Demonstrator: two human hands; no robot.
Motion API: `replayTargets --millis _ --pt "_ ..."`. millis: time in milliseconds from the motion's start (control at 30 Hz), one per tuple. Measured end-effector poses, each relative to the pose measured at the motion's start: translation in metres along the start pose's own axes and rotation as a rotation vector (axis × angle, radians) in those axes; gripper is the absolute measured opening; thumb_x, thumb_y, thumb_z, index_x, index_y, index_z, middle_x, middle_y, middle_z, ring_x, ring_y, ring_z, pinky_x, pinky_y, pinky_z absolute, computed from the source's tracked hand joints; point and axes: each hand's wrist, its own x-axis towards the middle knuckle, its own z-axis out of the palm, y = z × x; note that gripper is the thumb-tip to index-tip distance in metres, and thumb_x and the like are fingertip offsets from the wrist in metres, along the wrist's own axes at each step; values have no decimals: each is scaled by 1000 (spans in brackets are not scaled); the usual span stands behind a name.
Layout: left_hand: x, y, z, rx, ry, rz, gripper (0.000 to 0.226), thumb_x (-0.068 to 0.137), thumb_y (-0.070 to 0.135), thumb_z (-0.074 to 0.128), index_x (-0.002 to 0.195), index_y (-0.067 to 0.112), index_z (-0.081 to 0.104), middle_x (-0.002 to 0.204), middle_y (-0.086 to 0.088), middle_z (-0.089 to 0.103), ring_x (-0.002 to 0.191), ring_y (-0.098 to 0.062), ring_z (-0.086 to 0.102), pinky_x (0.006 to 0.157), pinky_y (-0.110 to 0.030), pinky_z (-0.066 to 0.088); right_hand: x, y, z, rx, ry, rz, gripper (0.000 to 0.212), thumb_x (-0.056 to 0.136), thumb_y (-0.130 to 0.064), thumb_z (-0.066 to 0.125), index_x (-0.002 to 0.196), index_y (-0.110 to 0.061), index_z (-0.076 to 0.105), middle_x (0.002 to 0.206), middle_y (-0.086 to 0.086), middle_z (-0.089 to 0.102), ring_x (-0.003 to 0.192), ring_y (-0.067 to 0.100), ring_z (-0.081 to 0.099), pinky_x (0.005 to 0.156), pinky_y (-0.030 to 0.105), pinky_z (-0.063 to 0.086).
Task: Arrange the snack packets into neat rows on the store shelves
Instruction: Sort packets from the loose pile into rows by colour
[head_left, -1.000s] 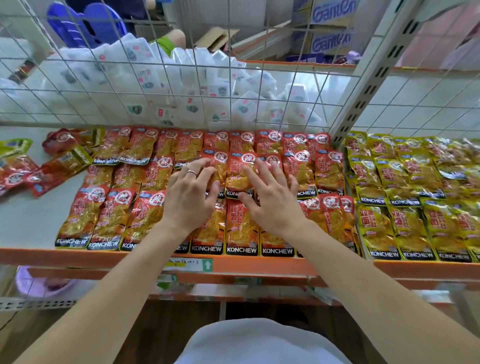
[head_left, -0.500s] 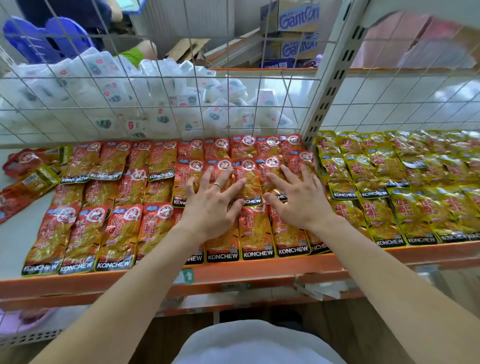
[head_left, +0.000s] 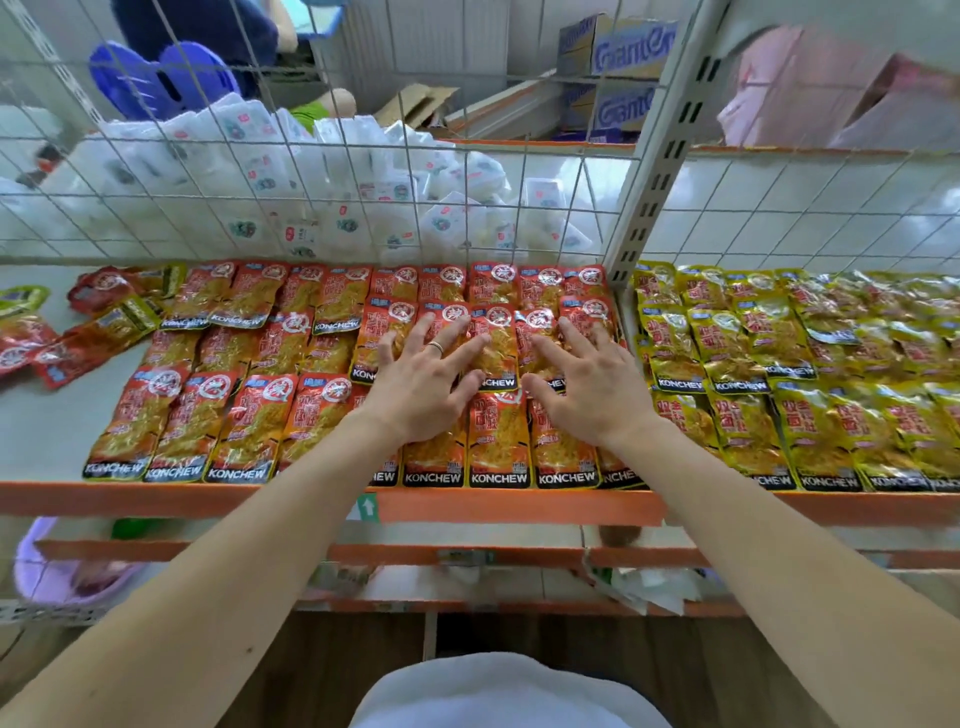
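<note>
Head camera, centre frame: a left hand (head_left: 421, 387) and a right hand (head_left: 595, 392), fingers spread flat and gripping nothing, press on rows of red foil KONCHEW snack packets (head_left: 244, 426) covering the orange-edged metal shelf (head_left: 156, 496), with yellow foil snack packets (head_left: 743, 431) at right and white packets (head_left: 363, 197) heaped behind wire mesh (head_left: 524, 171) above.

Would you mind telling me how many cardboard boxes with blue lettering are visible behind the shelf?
2. The upper box is stacked on the lower box, beyond the wire mesh, just left of the white upright. Others may be hidden behind that upright.
</note>
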Motion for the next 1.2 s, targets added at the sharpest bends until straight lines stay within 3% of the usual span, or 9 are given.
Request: replayTargets --millis 167,600,700,967,1200 --pt "-26 21 -14 20 65 -87 54 104 54 24 156 47 11 168 12 2 154 -23 -4 119 -59 2 -15 -5 -23 9 66 -87 69 97 -67 31 156 -32 24 167 2 12 154 28 7 123 50 13" --pt "-142 42 -33 14 285 -367 56 102 55 32 155 38 25 166 10 14 153 -22 6 118 -56 12 -88 -56 -34 122 153 -354 64 96 -64 36 153 -34 31 167 1 15 153 30 6 121 59 6" --pt "-171 31 -33 22 316 -419 59 99 57 29 154 37 27 165 8 17 152 -23 9 117 -58 14 -96 -77 -33 131 141 -403 65 97 -64 38 154 -34 27 167 0 12 154 26 4 122 56 1" --pt "-221 -12 -40 -29 381 -514 63 95 58 26 154 35 27 165 3 19 151 -26 12 117 -59 19 -104 -142 -30 144 118 -507 65 98 -62 39 155 -33 27 167 -1 13 153 27 8 118 58 7" --pt "-229 -84 -36 -48 425 -511 66 92 58 23 153 34 28 164 5 22 151 -21 12 118 -53 13 -87 -212 -17 150 119 -533 65 97 -63 39 154 -33 28 167 -4 11 154 24 0 119 58 7"
